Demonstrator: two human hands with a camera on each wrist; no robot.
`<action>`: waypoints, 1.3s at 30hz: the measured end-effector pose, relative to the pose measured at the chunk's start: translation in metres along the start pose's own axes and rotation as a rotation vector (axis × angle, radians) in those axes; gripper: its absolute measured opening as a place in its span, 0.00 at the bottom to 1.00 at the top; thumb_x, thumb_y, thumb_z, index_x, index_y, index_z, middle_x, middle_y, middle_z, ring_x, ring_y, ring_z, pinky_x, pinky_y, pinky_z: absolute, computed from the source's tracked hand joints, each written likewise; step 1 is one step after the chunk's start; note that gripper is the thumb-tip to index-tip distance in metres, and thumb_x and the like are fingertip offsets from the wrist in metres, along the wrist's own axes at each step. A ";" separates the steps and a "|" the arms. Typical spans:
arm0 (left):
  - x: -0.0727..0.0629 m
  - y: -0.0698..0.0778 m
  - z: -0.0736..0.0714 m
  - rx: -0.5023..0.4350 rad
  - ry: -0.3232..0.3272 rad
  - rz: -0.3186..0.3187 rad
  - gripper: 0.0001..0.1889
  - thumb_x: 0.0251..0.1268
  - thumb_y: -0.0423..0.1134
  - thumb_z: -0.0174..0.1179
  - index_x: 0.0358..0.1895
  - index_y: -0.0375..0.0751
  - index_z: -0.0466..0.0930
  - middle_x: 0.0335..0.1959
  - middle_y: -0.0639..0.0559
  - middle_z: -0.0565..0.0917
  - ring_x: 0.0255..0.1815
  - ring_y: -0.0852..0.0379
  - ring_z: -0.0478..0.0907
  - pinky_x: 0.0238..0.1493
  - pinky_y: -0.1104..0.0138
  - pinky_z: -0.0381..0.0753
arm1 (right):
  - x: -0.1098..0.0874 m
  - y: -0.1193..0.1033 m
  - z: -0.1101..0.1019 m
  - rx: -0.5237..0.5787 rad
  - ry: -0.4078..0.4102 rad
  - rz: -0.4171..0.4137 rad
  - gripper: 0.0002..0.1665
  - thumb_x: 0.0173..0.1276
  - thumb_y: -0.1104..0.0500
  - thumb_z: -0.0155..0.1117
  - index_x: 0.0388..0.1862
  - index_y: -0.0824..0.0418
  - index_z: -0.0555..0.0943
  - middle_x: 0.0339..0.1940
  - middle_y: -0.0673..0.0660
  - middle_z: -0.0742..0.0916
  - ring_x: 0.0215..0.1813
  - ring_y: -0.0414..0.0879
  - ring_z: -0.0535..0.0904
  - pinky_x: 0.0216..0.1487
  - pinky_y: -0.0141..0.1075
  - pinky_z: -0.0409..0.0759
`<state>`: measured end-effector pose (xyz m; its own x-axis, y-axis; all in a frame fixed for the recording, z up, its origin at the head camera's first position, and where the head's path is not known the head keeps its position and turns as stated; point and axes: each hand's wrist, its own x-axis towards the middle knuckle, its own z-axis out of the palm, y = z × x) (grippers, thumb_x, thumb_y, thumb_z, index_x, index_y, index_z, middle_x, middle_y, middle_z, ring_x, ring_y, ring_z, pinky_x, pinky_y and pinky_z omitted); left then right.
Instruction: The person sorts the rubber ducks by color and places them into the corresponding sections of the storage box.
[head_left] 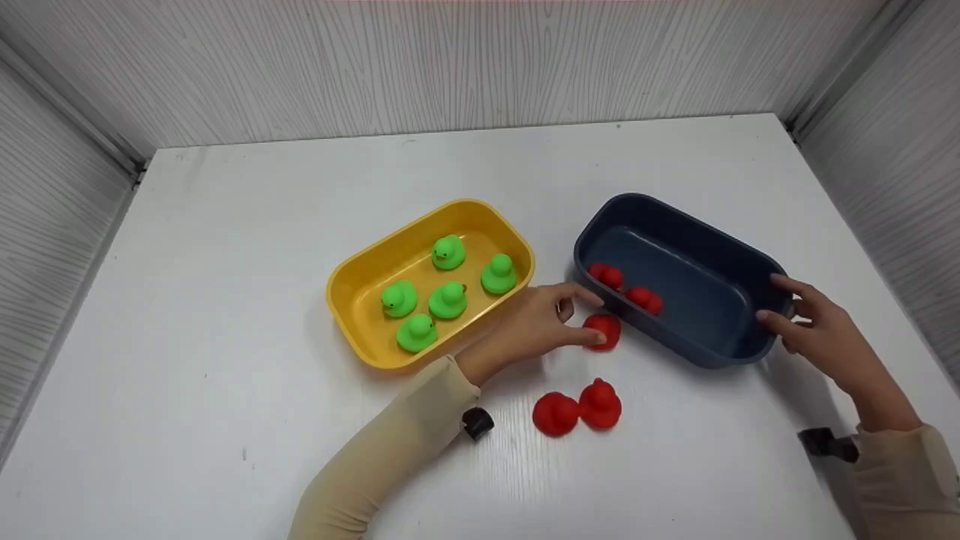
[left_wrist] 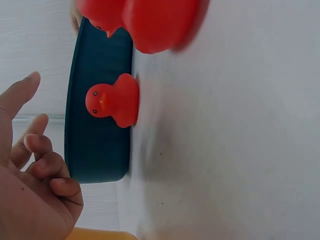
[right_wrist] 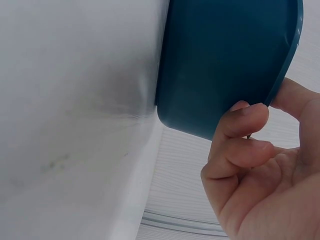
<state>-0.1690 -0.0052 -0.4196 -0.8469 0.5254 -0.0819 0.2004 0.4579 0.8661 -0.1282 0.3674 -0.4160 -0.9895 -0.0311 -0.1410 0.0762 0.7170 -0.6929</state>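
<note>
Sleeves [head_left: 390, 450]: beige, reaching in from the bottom edge, one at lower middle, one at lower right.
Black pieces [head_left: 478, 424]: sit at the cuffs, one per wrist.
Red pair [head_left: 556, 414]: two ducks, side by side on the table [head_left: 225, 450], seemingly touching; loom large at the top of the left wrist view.
Left hand [head_left: 544, 319]: hovers over the lone duck [head_left: 606, 324], holding nothing; spreads thumb and forefinger wide, with the other fingers loosely bent; shows a plain gap above the duck in the left wrist view.
Lone duck: red, upright on the table, just beside the near wall of the blue tub [head_left: 675, 270]; faces the left wrist camera with orange beak and two dark eyes; partly covered by the thumb in the head view; touching the wall or not, cannot tell.
Right hand [head_left: 821, 330]: grips the right end of the blue tub; pinches the rim narrowly between thumb and fingers, the latter curled against the outside.
Blue tub: stands on the table, right of the yellow tub [head_left: 517, 232] and apart from it, set at a slant.
Tub ducks [head_left: 643, 300]: two, red, inside the blue tub along its near wall, toward the left end.
Yellow tub: stands slanted the other way, its near-right corner beside the left hand.
Green ducks [head_left: 448, 301]: five, spread inside the yellow tub.
Walls [head_left: 480, 67]: pale, wood-grained, rising behind the table and at both sides.
</note>
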 end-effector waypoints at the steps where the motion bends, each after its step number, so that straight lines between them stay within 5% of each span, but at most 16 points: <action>1: 0.000 -0.001 0.000 0.025 -0.008 -0.011 0.22 0.52 0.52 0.72 0.51 0.52 0.82 0.24 0.57 0.70 0.21 0.60 0.64 0.24 0.71 0.60 | 0.000 0.000 0.000 0.002 0.001 -0.002 0.41 0.72 0.53 0.58 0.76 0.66 0.53 0.31 0.44 0.76 0.25 0.35 0.69 0.26 0.31 0.68; 14: 0.014 -0.008 0.008 0.053 -0.132 -0.104 0.23 0.51 0.47 0.73 0.52 0.50 0.80 0.30 0.52 0.75 0.32 0.58 0.70 0.30 0.71 0.69 | 0.000 -0.001 0.000 -0.002 -0.002 0.005 0.41 0.72 0.52 0.57 0.76 0.66 0.53 0.31 0.46 0.75 0.24 0.36 0.69 0.26 0.31 0.68; 27: 0.024 -0.012 0.012 0.123 -0.120 -0.106 0.17 0.54 0.44 0.71 0.48 0.47 0.82 0.29 0.55 0.78 0.34 0.58 0.71 0.34 0.73 0.69 | 0.001 -0.002 0.001 -0.013 -0.002 0.004 0.41 0.72 0.50 0.57 0.76 0.64 0.54 0.32 0.47 0.75 0.24 0.36 0.69 0.26 0.32 0.68; 39: 0.011 0.005 0.005 0.080 -0.108 -0.063 0.16 0.55 0.47 0.70 0.47 0.51 0.82 0.26 0.55 0.73 0.30 0.60 0.68 0.28 0.72 0.65 | 0.000 -0.002 0.000 -0.012 -0.006 0.005 0.41 0.72 0.50 0.58 0.76 0.64 0.54 0.34 0.48 0.76 0.25 0.36 0.70 0.27 0.32 0.69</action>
<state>-0.1746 0.0063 -0.4190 -0.8017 0.5664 -0.1911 0.1912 0.5458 0.8158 -0.1285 0.3659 -0.4145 -0.9884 -0.0321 -0.1487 0.0792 0.7257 -0.6834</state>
